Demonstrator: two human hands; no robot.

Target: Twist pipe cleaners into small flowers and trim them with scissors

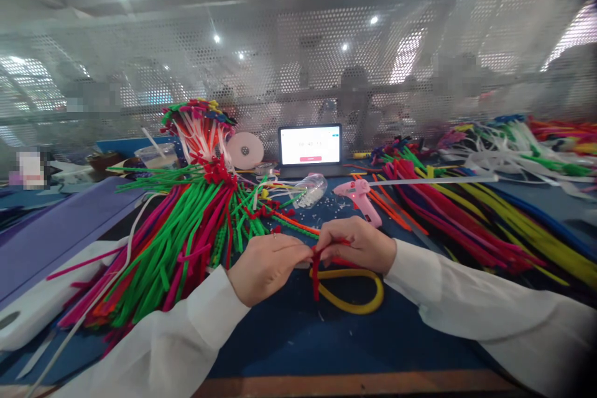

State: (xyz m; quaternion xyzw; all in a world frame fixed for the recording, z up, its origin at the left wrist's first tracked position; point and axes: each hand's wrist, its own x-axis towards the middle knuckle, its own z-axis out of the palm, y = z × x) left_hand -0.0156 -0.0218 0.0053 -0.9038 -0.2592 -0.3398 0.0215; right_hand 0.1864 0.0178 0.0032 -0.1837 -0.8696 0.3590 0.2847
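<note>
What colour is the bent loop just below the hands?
The loop is yellow, best seen in the head view.

A craft workshop; pipe-cleaner bundles [158,255] and a pink glue gun [362,195] on a blue worktable [289,342]; perforated panel [261,31] behind.

A lit tablet [310,145] stands before a perforated metal partition [289,43]. Left of the tablet are a white reel [245,150] and a clear plastic cup [148,158] with a straw [153,142].
</note>
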